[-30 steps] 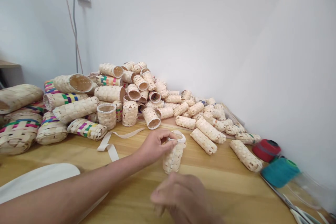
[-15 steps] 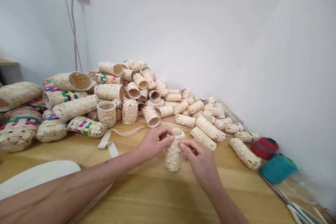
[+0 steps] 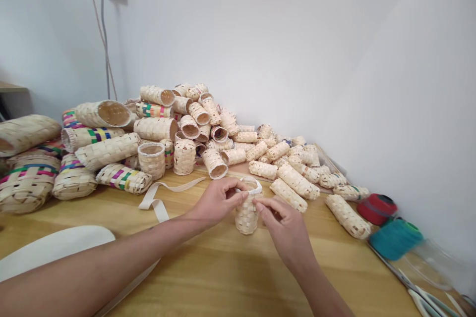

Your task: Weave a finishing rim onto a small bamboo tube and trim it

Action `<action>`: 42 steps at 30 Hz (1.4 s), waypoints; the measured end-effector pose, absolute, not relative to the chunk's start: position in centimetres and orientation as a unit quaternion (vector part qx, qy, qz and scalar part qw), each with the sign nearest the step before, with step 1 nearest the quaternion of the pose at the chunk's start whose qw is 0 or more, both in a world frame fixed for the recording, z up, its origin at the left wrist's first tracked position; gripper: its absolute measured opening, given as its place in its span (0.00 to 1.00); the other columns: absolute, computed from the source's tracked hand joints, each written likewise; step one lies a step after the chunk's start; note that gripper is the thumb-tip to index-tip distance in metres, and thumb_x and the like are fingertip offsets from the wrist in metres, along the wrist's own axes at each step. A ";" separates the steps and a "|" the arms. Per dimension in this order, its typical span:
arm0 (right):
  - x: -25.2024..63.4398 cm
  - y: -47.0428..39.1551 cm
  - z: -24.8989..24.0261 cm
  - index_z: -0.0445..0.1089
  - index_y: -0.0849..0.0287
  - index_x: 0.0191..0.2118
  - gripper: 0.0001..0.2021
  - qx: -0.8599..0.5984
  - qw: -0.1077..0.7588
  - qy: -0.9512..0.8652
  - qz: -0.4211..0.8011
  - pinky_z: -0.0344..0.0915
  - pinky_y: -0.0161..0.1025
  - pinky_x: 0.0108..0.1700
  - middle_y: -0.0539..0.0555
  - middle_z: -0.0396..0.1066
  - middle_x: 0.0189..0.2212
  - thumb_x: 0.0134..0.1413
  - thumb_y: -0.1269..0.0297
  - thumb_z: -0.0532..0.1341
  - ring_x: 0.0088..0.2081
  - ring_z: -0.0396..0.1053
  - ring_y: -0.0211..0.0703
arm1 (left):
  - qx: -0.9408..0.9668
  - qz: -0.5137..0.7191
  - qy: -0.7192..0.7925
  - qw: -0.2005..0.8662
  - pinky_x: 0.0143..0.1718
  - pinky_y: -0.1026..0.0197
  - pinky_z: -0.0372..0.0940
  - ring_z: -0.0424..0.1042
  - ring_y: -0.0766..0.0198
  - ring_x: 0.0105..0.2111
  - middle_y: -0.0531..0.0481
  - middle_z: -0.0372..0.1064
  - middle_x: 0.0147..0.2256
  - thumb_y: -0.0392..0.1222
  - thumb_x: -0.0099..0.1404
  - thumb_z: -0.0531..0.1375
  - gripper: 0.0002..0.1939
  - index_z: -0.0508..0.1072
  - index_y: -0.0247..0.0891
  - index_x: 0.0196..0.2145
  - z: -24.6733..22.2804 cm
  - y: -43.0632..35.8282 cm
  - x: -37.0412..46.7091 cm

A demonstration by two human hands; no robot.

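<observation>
A small woven wood-strip basket (image 3: 247, 218) with a white band around its rim is held in front of me, mouth up and slightly tilted. My left hand (image 3: 223, 199) grips its rim from the left, thumb on the outside and fingers curled at the opening. On the right side of the basket, just below the band, the thumb and forefinger of my right hand (image 3: 280, 215) are pinched together. Whatever sits between those fingertips is too small to make out.
Woven baskets (image 3: 156, 129) are heaped along the wall, some with coloured strips. A white ribbon (image 3: 159, 210) curls on the wooden table (image 3: 208, 277). To the right lie a red thread spool (image 3: 376, 209), a teal spool (image 3: 396, 238) and scissors (image 3: 420, 297). A white sheet (image 3: 74, 242) lies under my left arm.
The basket's lower end has come up slightly and its opening shows a little more. Both hands keep nearly the same places and grips.
</observation>
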State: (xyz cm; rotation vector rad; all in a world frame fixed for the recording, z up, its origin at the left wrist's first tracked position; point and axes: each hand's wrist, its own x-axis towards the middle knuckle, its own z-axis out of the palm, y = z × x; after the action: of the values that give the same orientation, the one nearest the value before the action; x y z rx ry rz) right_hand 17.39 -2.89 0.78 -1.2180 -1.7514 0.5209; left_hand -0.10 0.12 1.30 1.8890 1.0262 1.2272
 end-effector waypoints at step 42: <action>18.1 -2.4 1.3 0.72 0.59 0.31 0.15 -0.516 0.473 -0.668 0.253 0.64 0.38 0.35 0.51 0.70 0.26 0.55 0.51 0.58 0.31 0.67 0.44 | 0.840 0.437 0.304 -0.100 0.31 0.63 0.58 0.65 0.63 0.30 0.48 0.70 0.29 0.37 0.69 0.52 0.10 0.72 0.35 0.34 -0.2 -0.5 0.0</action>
State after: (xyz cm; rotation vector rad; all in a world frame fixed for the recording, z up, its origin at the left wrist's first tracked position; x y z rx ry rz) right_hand 18.10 -2.37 1.27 -1.2632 -1.6340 0.6183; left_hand 0.00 -0.51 -0.18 2.8233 1.0222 1.4687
